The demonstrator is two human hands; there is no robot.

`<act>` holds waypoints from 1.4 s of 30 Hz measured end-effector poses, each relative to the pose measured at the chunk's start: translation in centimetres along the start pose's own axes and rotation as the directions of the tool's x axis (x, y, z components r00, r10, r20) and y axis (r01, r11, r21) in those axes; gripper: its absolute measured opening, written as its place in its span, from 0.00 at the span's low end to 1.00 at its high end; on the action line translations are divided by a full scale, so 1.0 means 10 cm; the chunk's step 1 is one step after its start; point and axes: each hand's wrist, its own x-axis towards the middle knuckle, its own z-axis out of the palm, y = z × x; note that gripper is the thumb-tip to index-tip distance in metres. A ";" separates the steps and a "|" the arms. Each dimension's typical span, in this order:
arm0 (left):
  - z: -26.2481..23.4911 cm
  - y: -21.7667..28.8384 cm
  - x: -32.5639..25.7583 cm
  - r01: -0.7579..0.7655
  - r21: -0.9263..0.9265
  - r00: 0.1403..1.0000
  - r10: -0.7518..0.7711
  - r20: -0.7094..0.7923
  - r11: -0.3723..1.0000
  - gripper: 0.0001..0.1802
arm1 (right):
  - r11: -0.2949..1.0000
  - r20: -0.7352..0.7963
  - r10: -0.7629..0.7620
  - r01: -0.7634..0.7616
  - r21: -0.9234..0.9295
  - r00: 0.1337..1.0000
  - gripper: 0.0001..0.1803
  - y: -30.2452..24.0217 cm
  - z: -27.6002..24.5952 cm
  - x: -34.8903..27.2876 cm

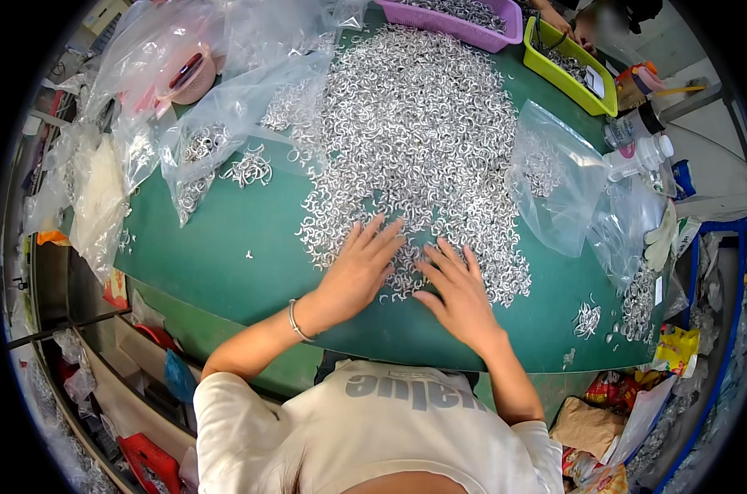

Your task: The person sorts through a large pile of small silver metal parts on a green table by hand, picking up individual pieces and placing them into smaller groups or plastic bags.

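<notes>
A cluttered workroom surrounds my green worktop (200, 259), a smooth, flat sheet whose near edge bows across 6 o'clock. My fingers (381, 236) are spread and relaxed, clenched on nothing: the left hand (353, 272) lies palm down at 7 o'clock on the pile of C-shaped metal pieces (414, 107), and the right hand (464, 305) is at 5 o'clock, well inside its near fringe. Whether any piece sits under a fingertip, I cannot tell. The pile runs away from me to 12 o'clock.

A broad sweep toward 6 o'clock could, I judge, carry pieces over the edge, since the bare strip there is narrow and looks slick. Pressing hard might prick me if the tips are sharp, and the curves could hook one another or snag my metal bracelet (295, 321). A tug on the plastic bag (176, 156) at 10 o'clock could scatter the loose heap (250, 167) beside it.

The pieces are bright, silvery, hard-looking crescents, tangled into a coarse, glittering layer. The transparent bag (563, 218) at 2 o'clock is limp, creased film. Farther out stand rigid, straight-sided plastic trays, purple (460, 34) at 12 o'clock and lime (567, 86) at 1.
</notes>
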 end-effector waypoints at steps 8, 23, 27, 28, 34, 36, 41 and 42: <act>0.08 0.01 0.22 0.014 -0.107 0.982 -0.034 -0.185 0.994 0.17 | 0.983 -0.427 0.062 0.019 0.182 0.902 0.15 0.38 -0.07 0.59; 0.01 -0.35 0.71 -0.139 0.251 0.976 0.175 -0.129 0.958 0.13 | 0.997 -0.341 -0.077 0.065 -0.046 0.937 0.16 0.51 0.14 0.83; 0.00 -0.38 0.63 -0.158 0.195 0.968 0.191 -0.165 0.968 0.11 | 0.996 -0.350 -0.085 0.086 -0.014 0.933 0.16 0.59 0.08 0.78; 0.00 -0.39 0.63 -0.161 0.200 0.968 0.195 -0.159 0.966 0.10 | 0.997 -0.370 -0.069 0.072 -0.005 0.926 0.16 0.58 0.04 0.77; -0.02 -0.43 0.77 -0.222 0.220 0.963 0.249 -0.106 0.950 0.09 | 0.985 -0.228 -0.130 0.099 -0.142 0.965 0.14 0.51 -0.02 0.80; -0.06 -0.41 0.79 -0.243 0.247 0.962 0.265 -0.061 0.938 0.09 | 0.983 -0.205 -0.093 0.057 -0.174 0.974 0.12 0.51 -0.02 0.76; -0.02 -0.48 0.79 -0.265 0.181 0.954 0.285 -0.095 0.947 0.08 | 0.999 -0.266 -0.013 0.000 -0.050 0.964 0.08 0.51 -0.10 0.67; -0.03 -0.47 0.79 -0.267 0.175 0.953 0.286 -0.100 0.948 0.08 | 1.000 -0.291 0.021 -0.020 0.007 0.957 0.09 0.54 -0.13 0.65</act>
